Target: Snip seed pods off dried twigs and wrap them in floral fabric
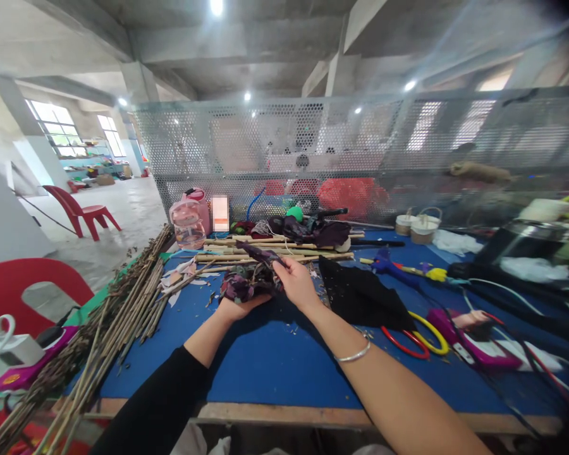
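My left hand [237,308] lies palm up over the blue table [265,366] and cups a bunch of dark purple fabric petals [246,281]. My right hand [298,282] pinches the upper edge of the same bunch, fingers closed on a purple piece that sticks up toward the far side. A silver bangle [355,355] sits on my right wrist. Pale bamboo sticks [275,249] lie crosswise just beyond the hands.
A long bundle of twigs [118,316] runs along the table's left edge. Black cloth [360,294], red and yellow scissors [415,335], a purple glue gun [474,344] and cables lie to the right. A pink bottle [189,221] and perforated metal screen [360,145] stand behind.
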`<state>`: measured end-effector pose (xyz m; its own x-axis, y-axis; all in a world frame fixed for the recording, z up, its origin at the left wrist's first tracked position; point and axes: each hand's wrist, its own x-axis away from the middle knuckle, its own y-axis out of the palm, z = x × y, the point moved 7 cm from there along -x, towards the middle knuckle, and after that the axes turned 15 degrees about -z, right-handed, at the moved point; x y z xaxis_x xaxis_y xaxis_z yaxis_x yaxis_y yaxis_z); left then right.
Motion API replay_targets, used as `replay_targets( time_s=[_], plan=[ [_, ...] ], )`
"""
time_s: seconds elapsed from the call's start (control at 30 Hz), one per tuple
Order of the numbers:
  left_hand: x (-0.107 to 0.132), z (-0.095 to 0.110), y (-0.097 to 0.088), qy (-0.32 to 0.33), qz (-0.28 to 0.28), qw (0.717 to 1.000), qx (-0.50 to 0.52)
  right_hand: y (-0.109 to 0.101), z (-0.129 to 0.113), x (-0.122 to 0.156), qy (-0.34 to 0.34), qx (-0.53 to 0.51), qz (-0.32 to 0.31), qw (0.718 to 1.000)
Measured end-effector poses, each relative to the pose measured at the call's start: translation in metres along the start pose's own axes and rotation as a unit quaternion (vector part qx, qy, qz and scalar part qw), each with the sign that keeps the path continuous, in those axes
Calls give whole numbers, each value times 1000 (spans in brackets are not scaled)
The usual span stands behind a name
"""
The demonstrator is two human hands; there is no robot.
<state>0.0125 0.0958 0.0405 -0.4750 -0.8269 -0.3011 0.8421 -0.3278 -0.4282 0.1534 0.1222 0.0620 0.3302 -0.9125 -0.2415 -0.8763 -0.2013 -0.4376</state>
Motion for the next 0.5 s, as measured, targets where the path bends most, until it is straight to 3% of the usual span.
replay_targets(
  time_s=[0.07, 0.17, 0.3, 0.4, 0.5],
  plan=[
    [0, -4, -4, -20, 33, 999, -11, -8, 9, -1, 57, 59, 28, 996],
    [-1, -12, 2, -27, 13, 999, -24, -13, 7, -1, 74, 153, 21, 985],
    [1, -10, 12, -3, -23, 998, -58, -16, -29, 7, -91, 209, 43, 973],
    [4, 2, 15, 22, -37, 995, -90, -3, -36, 8, -144, 220, -33, 964],
    [4, 13, 21, 37, -76, 993, -84, 7, -15, 3, -71, 153, -119, 978]
  ],
)
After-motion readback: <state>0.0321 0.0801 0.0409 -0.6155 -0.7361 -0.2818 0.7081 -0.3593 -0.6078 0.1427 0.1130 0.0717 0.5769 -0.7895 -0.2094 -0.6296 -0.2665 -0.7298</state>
